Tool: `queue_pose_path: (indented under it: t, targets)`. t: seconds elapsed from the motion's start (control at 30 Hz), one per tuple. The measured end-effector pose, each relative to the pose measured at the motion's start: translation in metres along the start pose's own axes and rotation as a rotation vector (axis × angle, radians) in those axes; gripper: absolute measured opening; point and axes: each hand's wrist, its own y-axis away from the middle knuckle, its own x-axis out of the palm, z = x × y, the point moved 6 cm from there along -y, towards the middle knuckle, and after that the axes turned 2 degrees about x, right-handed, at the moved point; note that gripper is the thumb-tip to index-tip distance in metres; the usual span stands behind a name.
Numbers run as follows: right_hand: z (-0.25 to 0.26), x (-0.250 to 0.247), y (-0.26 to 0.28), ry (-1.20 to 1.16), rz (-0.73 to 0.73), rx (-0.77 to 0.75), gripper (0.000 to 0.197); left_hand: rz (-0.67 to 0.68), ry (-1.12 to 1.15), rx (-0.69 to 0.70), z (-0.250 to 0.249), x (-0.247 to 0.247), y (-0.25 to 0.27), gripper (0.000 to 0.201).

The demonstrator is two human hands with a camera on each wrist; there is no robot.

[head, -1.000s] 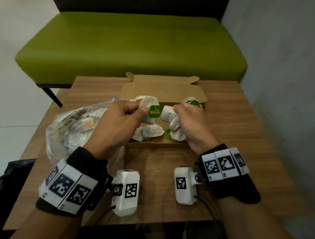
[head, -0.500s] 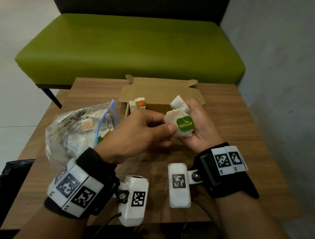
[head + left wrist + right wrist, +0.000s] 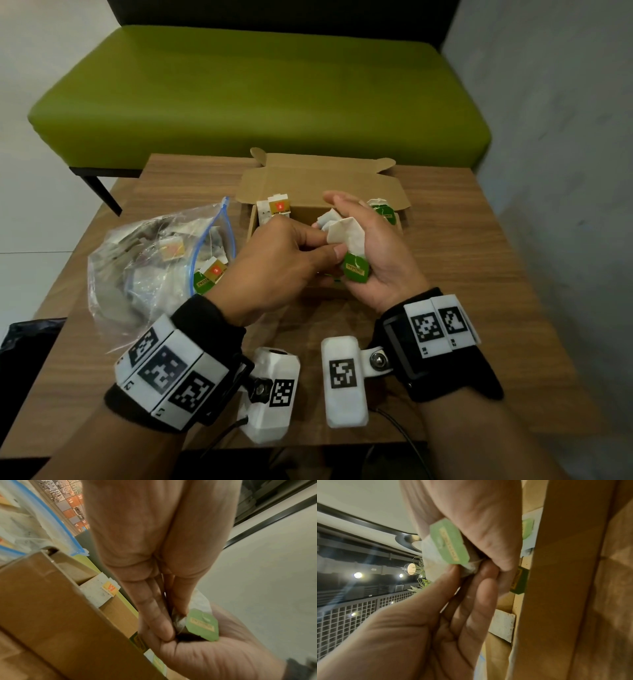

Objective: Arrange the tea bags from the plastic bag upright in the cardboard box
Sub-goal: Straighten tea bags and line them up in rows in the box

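A white tea bag (image 3: 344, 233) with a green tag (image 3: 357, 273) is held over the open cardboard box (image 3: 308, 181). My right hand (image 3: 380, 253) cups it palm up, thumb curled over the top. My left hand (image 3: 327, 245) pinches the bag's left edge between thumb and fingers. The left wrist view shows my left fingertips (image 3: 164, 627) on the bag beside the green tag (image 3: 203, 625). In the right wrist view the tag (image 3: 449, 545) lies under both hands. An orange-tagged tea bag (image 3: 278, 209) stands at the box's left end, a green-tagged one (image 3: 385, 214) at its right end.
The clear plastic bag (image 3: 147, 270) with several tea bags lies left of the box on the wooden table (image 3: 479, 274). A green bench (image 3: 257, 85) stands behind the table. A wall runs along the right.
Both hands rose out of the box and came together. The green-tagged tea bag now sits in my right palm, tag hanging low, with my left fingers pinching its edge.
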Motion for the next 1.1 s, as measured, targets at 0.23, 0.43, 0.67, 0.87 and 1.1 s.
queue_pose_path:
  t: [0.23,0.43,0.67,0.87,1.1]
  targets:
    - [0.000,-0.016,-0.009,-0.134,-0.157,-0.005,0.024,-0.109,0.148,0.011,-0.005,-0.015,0.000,0.013]
    - [0.019,-0.022,-0.001,-0.222,-0.199,-0.115,0.011,-0.286,0.150,0.051,-0.007,-0.044,0.002,0.013]
    - [0.019,-0.002,0.009,0.218,-0.004,-0.154,0.021,-0.369,0.064,0.098,-0.012,-0.049,0.002,0.022]
    - [0.008,0.008,0.013,0.489,0.095,-0.104,0.005,-0.382,0.092,0.158,-0.017,-0.052,0.004,0.015]
    - [0.003,0.014,0.014,0.668,0.134,-0.136,0.012,-0.454,0.055,0.172,-0.016,-0.063,0.005,0.015]
